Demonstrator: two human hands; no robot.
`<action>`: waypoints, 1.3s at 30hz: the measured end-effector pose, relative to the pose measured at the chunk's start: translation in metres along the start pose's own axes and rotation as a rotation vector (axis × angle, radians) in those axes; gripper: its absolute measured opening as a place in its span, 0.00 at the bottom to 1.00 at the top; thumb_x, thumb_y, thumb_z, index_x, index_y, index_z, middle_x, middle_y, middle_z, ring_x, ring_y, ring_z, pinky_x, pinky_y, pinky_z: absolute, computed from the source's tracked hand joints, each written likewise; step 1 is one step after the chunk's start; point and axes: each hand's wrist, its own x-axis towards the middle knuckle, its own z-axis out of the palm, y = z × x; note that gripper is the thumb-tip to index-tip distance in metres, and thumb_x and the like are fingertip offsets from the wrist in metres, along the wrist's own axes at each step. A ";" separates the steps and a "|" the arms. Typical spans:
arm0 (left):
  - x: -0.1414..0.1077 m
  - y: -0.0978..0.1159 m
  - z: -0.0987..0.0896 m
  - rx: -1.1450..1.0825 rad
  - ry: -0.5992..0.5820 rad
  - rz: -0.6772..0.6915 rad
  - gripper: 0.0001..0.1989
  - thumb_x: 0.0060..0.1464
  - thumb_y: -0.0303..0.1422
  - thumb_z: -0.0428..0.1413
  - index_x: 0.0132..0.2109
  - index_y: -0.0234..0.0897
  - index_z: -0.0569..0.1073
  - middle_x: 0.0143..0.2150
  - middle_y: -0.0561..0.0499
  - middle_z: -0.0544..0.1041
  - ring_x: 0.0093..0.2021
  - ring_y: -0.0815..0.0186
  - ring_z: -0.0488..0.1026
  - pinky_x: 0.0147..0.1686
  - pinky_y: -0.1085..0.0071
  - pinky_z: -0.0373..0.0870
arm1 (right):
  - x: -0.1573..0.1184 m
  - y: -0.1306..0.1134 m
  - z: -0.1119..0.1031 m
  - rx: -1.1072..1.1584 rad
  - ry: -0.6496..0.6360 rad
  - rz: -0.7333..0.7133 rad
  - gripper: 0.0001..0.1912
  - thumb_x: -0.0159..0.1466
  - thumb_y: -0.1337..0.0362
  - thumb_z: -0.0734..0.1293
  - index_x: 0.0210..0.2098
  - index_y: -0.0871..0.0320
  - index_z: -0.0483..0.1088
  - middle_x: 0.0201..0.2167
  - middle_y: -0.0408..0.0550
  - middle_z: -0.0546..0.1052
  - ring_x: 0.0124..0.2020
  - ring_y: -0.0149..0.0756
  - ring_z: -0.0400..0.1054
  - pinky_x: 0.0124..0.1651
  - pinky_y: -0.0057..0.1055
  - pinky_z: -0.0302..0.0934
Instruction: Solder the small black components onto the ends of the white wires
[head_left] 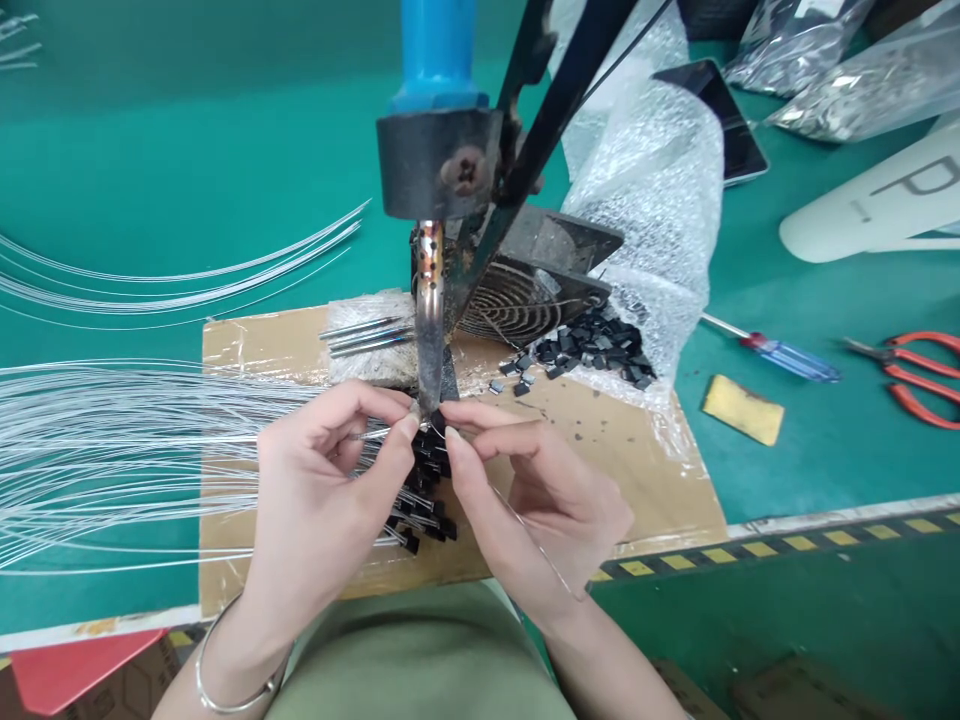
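Note:
My left hand point(330, 490) pinches a thin wire with a small black part at its end, held right under the tip of a mounted soldering iron point(429, 300). My right hand point(525, 500) pinches a fine solder wire point(540, 555) and brings its end to the same spot at the iron's tip. The iron hangs from a black clamp point(439, 160) with a blue handle point(435, 50). Below my fingers lies a row of finished wires with black ends point(424, 500) on a cardboard sheet point(637, 450).
A bundle of thin silver wires point(112, 450) fans out to the left. A pile of small black parts point(600, 345) lies on bubble wrap point(660, 200) beside a black fan point(525, 290). A yellow sponge point(742, 408), a screwdriver point(780, 352) and red pliers point(919, 375) lie right.

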 end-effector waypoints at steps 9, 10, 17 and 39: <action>0.001 0.000 0.001 0.027 0.000 0.006 0.07 0.54 0.22 0.63 0.32 0.39 0.80 0.30 0.55 0.82 0.28 0.72 0.76 0.26 0.80 0.71 | 0.000 0.000 0.001 -0.014 -0.001 -0.005 0.09 0.67 0.74 0.73 0.36 0.53 0.77 0.45 0.46 0.88 0.44 0.38 0.84 0.51 0.36 0.78; 0.001 0.000 0.001 0.028 0.004 0.006 0.07 0.54 0.22 0.63 0.32 0.39 0.80 0.30 0.55 0.82 0.28 0.72 0.76 0.26 0.80 0.71 | 0.000 0.000 0.001 -0.020 -0.003 -0.007 0.09 0.67 0.74 0.73 0.36 0.53 0.77 0.45 0.46 0.88 0.45 0.38 0.84 0.51 0.37 0.78; 0.001 -0.001 0.000 -0.012 -0.012 0.010 0.07 0.54 0.22 0.64 0.32 0.39 0.80 0.32 0.55 0.83 0.31 0.72 0.79 0.30 0.81 0.74 | 0.000 0.001 0.001 -0.041 -0.001 -0.027 0.08 0.68 0.73 0.73 0.37 0.53 0.77 0.44 0.47 0.88 0.44 0.40 0.84 0.51 0.39 0.79; 0.001 -0.004 -0.002 0.073 -0.052 -0.017 0.05 0.54 0.26 0.63 0.30 0.38 0.79 0.31 0.52 0.83 0.25 0.71 0.71 0.20 0.75 0.59 | 0.004 0.003 -0.010 -0.123 0.080 0.070 0.04 0.74 0.66 0.68 0.42 0.53 0.76 0.34 0.43 0.79 0.33 0.34 0.75 0.39 0.33 0.72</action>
